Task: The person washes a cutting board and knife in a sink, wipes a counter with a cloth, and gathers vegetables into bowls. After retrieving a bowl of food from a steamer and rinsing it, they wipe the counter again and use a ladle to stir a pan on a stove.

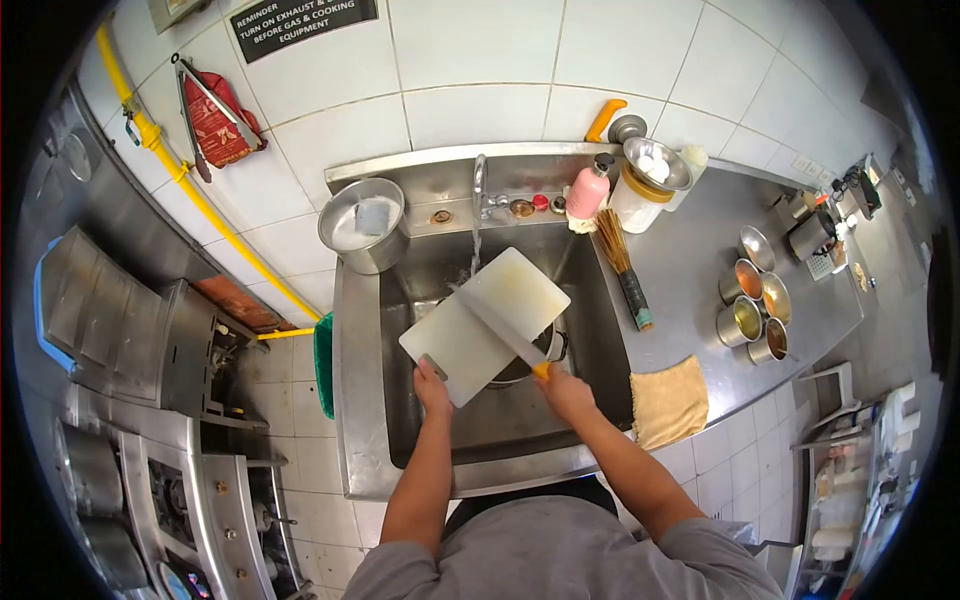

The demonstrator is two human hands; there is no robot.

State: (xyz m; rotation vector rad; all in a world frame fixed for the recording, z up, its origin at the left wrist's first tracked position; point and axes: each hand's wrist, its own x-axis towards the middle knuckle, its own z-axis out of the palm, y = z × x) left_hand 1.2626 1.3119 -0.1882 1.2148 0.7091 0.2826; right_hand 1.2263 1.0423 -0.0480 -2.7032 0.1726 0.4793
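My left hand is closed on the lower left corner of a white cutting board, with the thumb by its handle slot. The board is held tilted over the steel sink. In my right hand is the orange handle of a kitchen knife, whose long blade lies across the face of the board, tip toward the tap. Water runs from the faucet near the board's upper left edge. Under the board, a metal pot in the basin is mostly hidden.
A steel pot with a sponge stands left of the tap. To the right are a pink soap bottle, a stick brush, a bowl of eggs, a yellow cloth and several metal cups. A stove is far left.
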